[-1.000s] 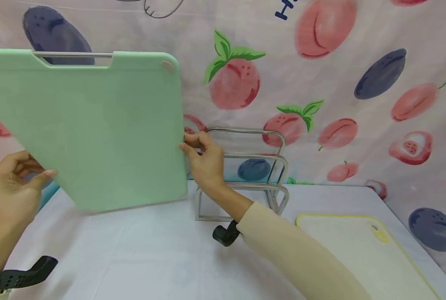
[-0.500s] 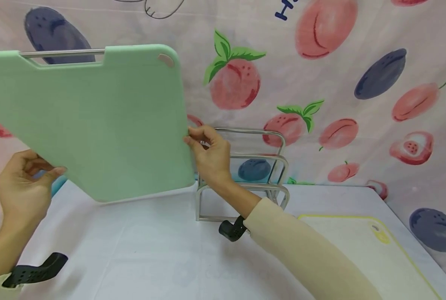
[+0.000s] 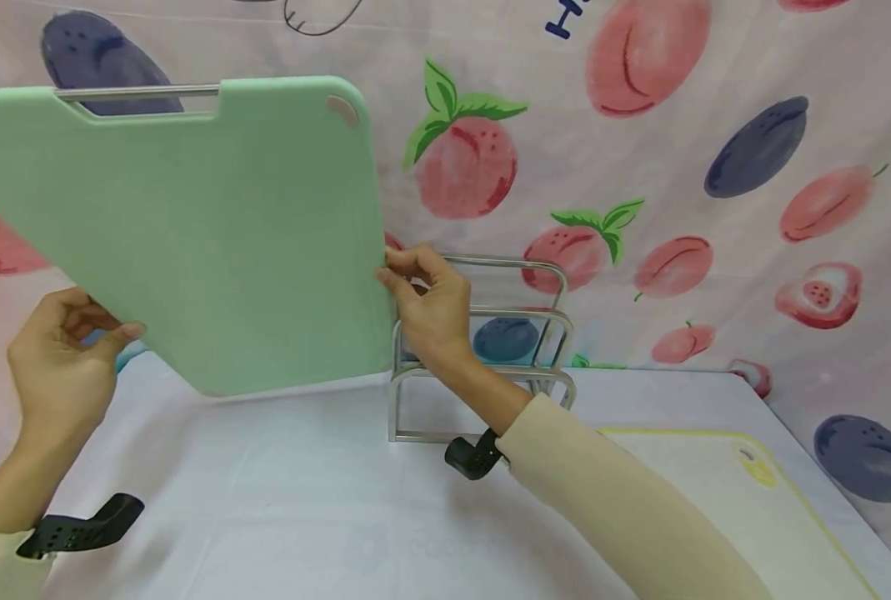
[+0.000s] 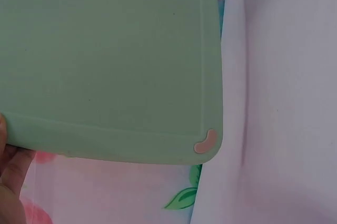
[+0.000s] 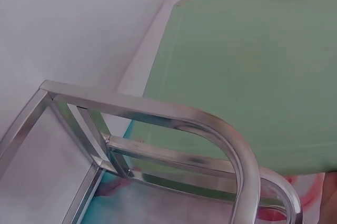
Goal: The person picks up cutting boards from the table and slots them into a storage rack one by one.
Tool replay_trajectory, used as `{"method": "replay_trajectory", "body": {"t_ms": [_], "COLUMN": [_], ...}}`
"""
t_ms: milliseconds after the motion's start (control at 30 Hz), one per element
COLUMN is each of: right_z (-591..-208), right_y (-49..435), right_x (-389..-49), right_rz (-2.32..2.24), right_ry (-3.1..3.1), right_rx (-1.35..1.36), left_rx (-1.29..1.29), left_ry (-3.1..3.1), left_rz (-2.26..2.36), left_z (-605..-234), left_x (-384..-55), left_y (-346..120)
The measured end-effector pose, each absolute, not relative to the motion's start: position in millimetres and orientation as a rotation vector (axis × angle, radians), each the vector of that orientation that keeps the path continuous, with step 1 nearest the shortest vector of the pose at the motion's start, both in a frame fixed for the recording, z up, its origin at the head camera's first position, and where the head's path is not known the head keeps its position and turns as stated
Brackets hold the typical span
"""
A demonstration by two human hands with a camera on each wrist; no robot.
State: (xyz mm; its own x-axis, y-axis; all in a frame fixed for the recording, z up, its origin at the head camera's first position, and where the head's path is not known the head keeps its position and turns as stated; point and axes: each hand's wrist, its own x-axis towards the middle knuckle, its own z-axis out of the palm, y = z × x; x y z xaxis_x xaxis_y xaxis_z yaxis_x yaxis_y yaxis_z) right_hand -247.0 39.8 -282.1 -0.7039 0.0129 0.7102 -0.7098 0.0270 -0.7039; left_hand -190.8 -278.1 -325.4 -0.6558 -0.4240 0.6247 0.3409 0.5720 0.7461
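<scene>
- Left arm: the forearm rises from the lower left, pale sleeve (image 3: 2, 567) and black strap (image 3: 85, 527) at the wrist; the left hand (image 3: 70, 367) stands palm-inward, fingers bent, thumb pointing right.
- Right arm: a beige sleeve (image 3: 625, 500) slants up and leftward from the lower right, a black band (image 3: 475, 456) below the wrist; the right hand (image 3: 433, 308) reaches across the front of a metal rack (image 3: 520, 313).
- Left grip: thumb and curled fingers pinch the slanting lower-left edge of a green board (image 3: 250, 242).
- Right grip: thumb and fingertips likewise pinch the board's right edge, about midway along its height.
- Position of the board: held up between the two hands, broad face toward the person, beside the left end of the rack; whether board and rack touch I cannot tell. A metal bar (image 3: 145, 92) spans the notch in its top edge, and a pinkish pad (image 3: 342, 110) marks its upper right corner.
- Surroundings: a white board with a yellow rim (image 3: 753, 500) lies flat on the white table (image 3: 302, 500), to the right.
- Lettering: on the fruit-patterned backdrop (image 3: 753, 50), dark-blue lettering (image 3: 563, 18), cut off above, shows what looks like a tilted H; the remainder is unreadable.
</scene>
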Motion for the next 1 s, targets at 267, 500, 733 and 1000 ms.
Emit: {"method": "replay_trajectory", "body": {"t_ms": [267,500,733,1000], "right_z": [-284,-286,-285,-285], "right_y": [47,53,57,61], "right_x": [-250,-254,-255,-255], "right_rz": [1.759,1.731,1.744,1.745], "right_ry": [-1.765,-1.782,-1.755,-1.751], "right_rx": [0.674,0.699,0.643,0.633], "left_rx": [0.023,0.033,0.02,0.001], "left_ry": [-1.966,-1.955,-1.928,-1.913], "left_rz": [-1.14,-1.138,-1.202,-1.214], "left_z": [-321,-317,-310,-302], "left_x": [-198,-205,-209,-214], "left_y": [-272,-270,-264,-260]}}
